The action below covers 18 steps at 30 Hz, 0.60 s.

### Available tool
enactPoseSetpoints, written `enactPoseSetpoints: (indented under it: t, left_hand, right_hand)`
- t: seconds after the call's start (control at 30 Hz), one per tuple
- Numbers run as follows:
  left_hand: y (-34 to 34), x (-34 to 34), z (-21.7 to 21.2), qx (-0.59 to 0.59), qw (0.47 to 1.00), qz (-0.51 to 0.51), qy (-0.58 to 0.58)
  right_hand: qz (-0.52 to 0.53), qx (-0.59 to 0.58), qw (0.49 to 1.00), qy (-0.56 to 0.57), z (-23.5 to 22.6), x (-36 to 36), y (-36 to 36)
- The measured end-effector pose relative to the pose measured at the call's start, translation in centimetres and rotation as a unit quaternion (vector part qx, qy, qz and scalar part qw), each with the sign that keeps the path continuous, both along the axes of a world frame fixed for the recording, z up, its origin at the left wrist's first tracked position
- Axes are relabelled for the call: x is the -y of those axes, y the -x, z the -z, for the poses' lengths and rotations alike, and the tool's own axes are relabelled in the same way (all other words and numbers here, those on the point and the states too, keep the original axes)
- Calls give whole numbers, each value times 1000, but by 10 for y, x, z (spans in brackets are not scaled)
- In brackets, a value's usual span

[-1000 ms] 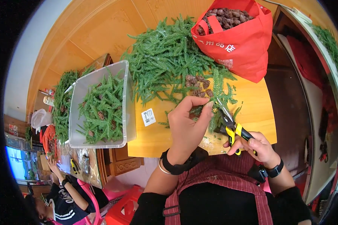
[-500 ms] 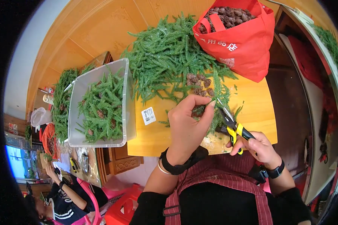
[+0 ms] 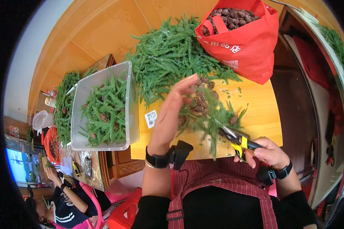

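Note:
My right hand (image 3: 269, 154) grips a pair of pliers (image 3: 239, 142) with black and yellow handles. The metal jaws are at a green artificial pine sprig (image 3: 212, 118), which is smeared by motion. My left hand (image 3: 170, 108) is turned edge-on just left of the sprig, with its fingers stretched out. I see nothing held in it, though its palm side is partly hidden. Several brown pine cones (image 3: 200, 105) lie on the yellow wooden table (image 3: 262, 114) behind and beside the sprig.
A large pile of green sprigs (image 3: 172, 57) covers the table's far side. Beside it stands a red bag (image 3: 242, 49) full of pine cones. A clear plastic bin (image 3: 130, 114) with sprigs and cones is on the left. Further left, a co-worker (image 3: 70, 198) sits at another table.
My left hand has moved away from the sprig to the left, and its pinched fingers have straightened. The sprig now hangs nearer, at the pliers' jaws. The right hand has barely moved.

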<state>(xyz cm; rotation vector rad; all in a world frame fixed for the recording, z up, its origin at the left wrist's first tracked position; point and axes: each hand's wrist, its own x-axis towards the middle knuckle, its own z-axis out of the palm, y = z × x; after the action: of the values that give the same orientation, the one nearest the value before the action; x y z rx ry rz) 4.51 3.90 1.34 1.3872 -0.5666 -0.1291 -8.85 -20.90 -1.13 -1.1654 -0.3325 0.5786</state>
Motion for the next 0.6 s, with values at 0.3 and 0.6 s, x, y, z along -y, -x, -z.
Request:
enactPoseSetpoints:
  t: [0.3, 0.6]
  left_hand:
    - [4, -12, 7, -112, 949, 267, -125]
    - [23, -1, 2, -146, 985, 48, -78]
  right_hand:
    - [-2, -55, 995, -78, 3, 3, 3]
    - [92, -70, 974, 196, -23, 17, 7]
